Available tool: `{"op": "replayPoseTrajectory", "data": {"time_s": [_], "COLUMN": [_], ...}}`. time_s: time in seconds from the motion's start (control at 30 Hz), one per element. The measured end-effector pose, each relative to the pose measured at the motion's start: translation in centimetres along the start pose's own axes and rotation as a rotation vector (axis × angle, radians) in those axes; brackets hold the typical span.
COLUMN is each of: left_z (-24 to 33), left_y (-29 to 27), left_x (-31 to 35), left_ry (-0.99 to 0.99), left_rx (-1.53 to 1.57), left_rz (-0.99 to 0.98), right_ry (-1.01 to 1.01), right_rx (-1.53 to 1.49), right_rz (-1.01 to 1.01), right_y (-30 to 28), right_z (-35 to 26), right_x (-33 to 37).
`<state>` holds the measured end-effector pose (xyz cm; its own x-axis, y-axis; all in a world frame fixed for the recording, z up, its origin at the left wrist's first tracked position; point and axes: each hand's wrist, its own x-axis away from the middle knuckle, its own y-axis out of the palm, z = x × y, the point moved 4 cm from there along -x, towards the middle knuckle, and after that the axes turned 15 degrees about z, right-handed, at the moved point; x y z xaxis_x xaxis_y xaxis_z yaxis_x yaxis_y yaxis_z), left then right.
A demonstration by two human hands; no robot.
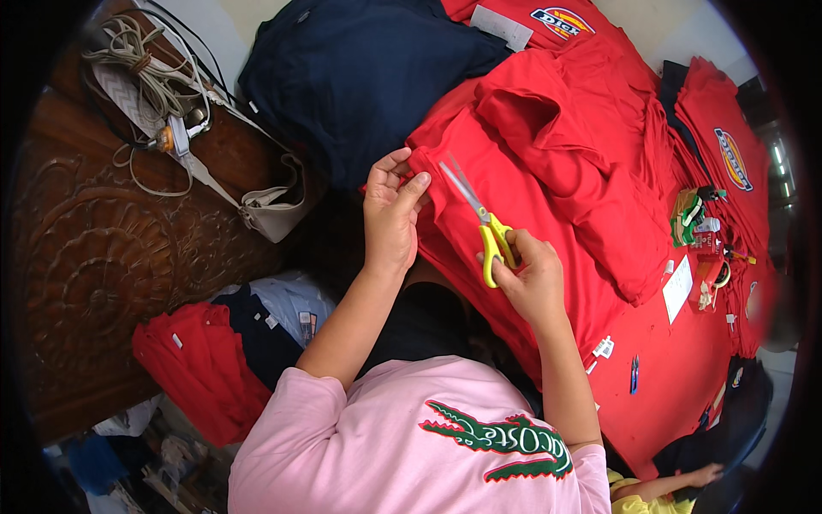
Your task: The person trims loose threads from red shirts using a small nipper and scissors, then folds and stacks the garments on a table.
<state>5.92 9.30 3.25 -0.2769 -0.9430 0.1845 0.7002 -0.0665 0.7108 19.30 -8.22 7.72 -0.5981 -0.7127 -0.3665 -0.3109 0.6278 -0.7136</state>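
Left hand (390, 214) pinches the edge of a red garment (548, 231); right hand (533, 278) is closed around yellow-handled scissors (481, 221).
The garment lies spread on the tabletop (668, 377). The left fingers lift its edge, apparently to keep the cloth tight near the blades, which point to this spot.

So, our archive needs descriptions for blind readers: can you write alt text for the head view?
Seen from above, a person's left hand pinches the edge of a red garment while the right hand holds yellow-handled scissors, blades open, pointing toward that edge. More red and navy garments lie piled around, with a pale handbag on carved dark wood at left.
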Motion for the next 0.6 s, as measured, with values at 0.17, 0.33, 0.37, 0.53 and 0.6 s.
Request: {"op": "replayPoseTrajectory", "data": {"time_s": [0.17, 0.33, 0.37, 0.53, 0.6], "left_z": [0.0, 0.3, 0.4, 0.2, 0.1], "left_y": [-0.2, 0.0, 0.0, -0.2, -0.2], "left_x": [0.1, 0.2, 0.2, 0.1, 0.1], "left_ry": [0.038, 0.051, 0.05, 0.046, 0.039], "left_rx": [-0.026, -0.046, -0.046, -0.031, -0.039], "left_rz": [-0.024, -0.027, -0.027, -0.028, -0.028], "right_ry": [-0.114, -0.12, -0.115, -0.074, -0.031], "right_rx": [0.045, 0.039, 0.028, 0.019, 0.013], "right_rz": [-0.024, -0.011, -0.004, -0.042, -0.068], "right_y": [0.7, 1.0, 1.0, 1.1, 1.0], "right_z": [-0.2, -0.5, -0.6, -0.3, -0.1], "right_x": [-0.1, -0.6, -0.6, -0.4, -0.3]}}
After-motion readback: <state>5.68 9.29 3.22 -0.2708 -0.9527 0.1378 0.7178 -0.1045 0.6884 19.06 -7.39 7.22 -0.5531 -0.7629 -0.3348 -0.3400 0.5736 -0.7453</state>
